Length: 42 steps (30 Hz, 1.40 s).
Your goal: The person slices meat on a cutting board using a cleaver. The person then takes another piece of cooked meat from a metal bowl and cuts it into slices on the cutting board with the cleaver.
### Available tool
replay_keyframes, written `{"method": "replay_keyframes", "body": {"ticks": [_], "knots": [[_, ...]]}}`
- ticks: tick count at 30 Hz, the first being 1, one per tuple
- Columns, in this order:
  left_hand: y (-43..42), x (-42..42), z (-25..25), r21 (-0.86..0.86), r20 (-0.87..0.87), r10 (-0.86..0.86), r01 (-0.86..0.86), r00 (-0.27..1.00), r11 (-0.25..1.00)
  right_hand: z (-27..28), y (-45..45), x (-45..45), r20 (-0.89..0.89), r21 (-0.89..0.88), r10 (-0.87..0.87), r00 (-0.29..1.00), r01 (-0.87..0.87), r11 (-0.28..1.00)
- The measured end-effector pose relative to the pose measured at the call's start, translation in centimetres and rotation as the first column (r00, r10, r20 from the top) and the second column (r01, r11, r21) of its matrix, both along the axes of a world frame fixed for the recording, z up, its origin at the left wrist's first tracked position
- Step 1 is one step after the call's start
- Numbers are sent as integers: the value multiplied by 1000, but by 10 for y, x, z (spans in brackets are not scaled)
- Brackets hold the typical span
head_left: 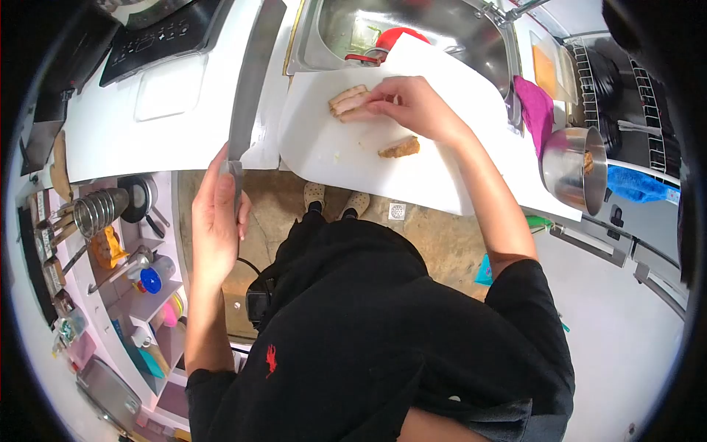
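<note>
In the head view, my left hand (pixel 217 214) is closed round the handle of a large knife (pixel 254 74). Its long, broad blade points up and away from me, left of the white cutting board (pixel 309 147). Over the board, my right hand (pixel 416 107) has its fingertips pinched at light strips of cooked meat (pixel 348 102) lying side by side. A separate browned piece of meat (pixel 399 147) rests on the board nearer to me, below my right wrist.
Behind the board is a steel sink (pixel 456 37) with a red item (pixel 401 37) in it. A steel pot (pixel 574 169) and purple cloth (pixel 535 110) stand right. At left are a clear lid-like tray (pixel 171 88), a black cooktop (pixel 162 40) and shelves of utensils.
</note>
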State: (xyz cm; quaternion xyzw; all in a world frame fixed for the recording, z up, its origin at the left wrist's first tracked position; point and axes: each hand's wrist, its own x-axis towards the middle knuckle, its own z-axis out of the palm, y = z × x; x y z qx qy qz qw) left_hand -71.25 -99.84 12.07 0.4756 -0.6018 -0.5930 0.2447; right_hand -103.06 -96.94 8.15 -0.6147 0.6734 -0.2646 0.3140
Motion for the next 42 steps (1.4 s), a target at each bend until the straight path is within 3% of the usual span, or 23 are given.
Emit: {"method": "replay_keyframes", "body": {"ticks": [6,12,15,18,21,25,28,32,34,38,40,42], "knots": [[7,5,-2,-1,58,-73,73,996,997,-21,-4,11,-24,-27,-137,990,136,990],[10,3,-1,-22,97,-120,123,988,992,-16,4,22,-240,-180,-286,928,248,952],[9,3,1,6,139,-226,227,964,974,-12,35,24,-162,-383,-379,911,296,875],[8,-4,-3,17,145,-374,376,916,926,-5,82,40,-121,-266,-572,811,529,806],[7,-20,-4,31,177,-517,520,837,853,-23,112,54,10,-283,-620,785,597,751],[4,-41,-3,22,257,-637,655,727,756,-40,108,61,-126,-553,-515,848,371,746],[6,-52,7,88,283,-668,675,689,733,-45,105,59,-130,-578,-511,850,354,735],[14,-55,2,49,315,-672,695,671,717,-56,109,54,-183,-580,-488,853,307,755],[15,-56,5,76,336,-674,694,658,716,-53,109,57,-158,-543,-517,841,363,757],[28,-42,-7,-100,276,-631,674,725,732,-46,99,71,-118,-544,-649,751,498,675],[32,-36,-8,-143,233,-618,655,751,742,-50,102,70,-72,-487,-620,781,515,705],[32,-35,1,-1,264,-634,658,727,753,-54,103,71,-13,-451,-606,796,536,714]]}}
